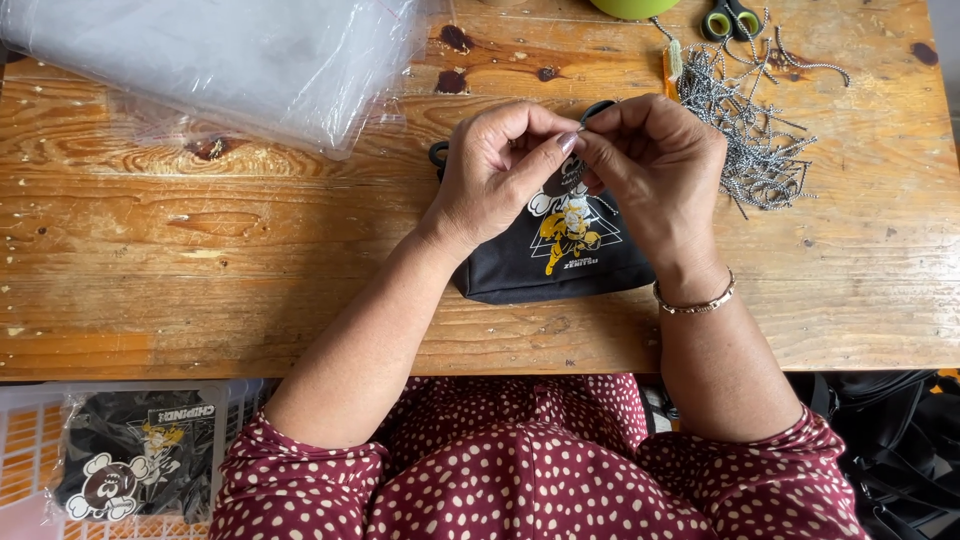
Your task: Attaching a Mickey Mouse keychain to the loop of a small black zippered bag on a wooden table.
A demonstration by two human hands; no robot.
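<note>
Black fabric pouch with a yellow cartoon print (560, 262) lies at frame centre on the desk (200, 250), directly beneath both hands; left hand (495, 170) and right hand (655, 165) meet pinched on something small, unidentifiable, above its upper edge

Your sleeves (300, 470) are maroon with white dots; a slim beaded bracelet (696, 302) circles your right wrist, at four o'clock.

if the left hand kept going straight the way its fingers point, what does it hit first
The left hand points its fingers right, fingertip to fingertip with the right hand, so it would likely meet those fingers first, above the small black printed fabric pouch. Depth between them is unclear.
</note>
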